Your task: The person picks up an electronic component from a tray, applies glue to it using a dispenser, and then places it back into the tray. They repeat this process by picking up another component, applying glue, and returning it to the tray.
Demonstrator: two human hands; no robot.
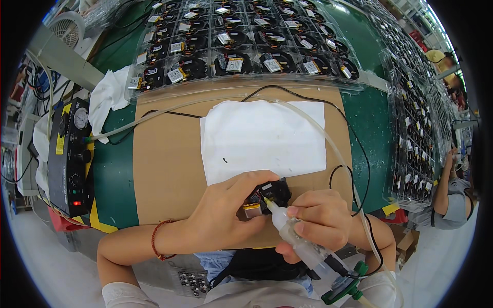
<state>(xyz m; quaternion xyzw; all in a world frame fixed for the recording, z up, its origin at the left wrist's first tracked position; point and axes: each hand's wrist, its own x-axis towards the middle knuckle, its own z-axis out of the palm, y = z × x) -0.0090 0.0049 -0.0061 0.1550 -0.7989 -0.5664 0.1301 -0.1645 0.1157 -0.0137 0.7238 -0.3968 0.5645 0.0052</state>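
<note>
My left hand is closed around the edge of a small black electronic module. A silver battery cell with a yellow edge hangs at the module's near side. In my right hand is a translucent dispensing syringe, gripped by its barrel. Its yellowish tip points into the module and seems to touch it, though the exact contact is too small to tell. A green cap with a hose closes the syringe's rear end. Both hands are above the cardboard's near edge.
A white cloth lies on brown cardboard over the green table. Clear trays of similar modules stand at the back, more at right. A black dispenser controller with a gauge stands left. Its hose and a black cable cross the worktop.
</note>
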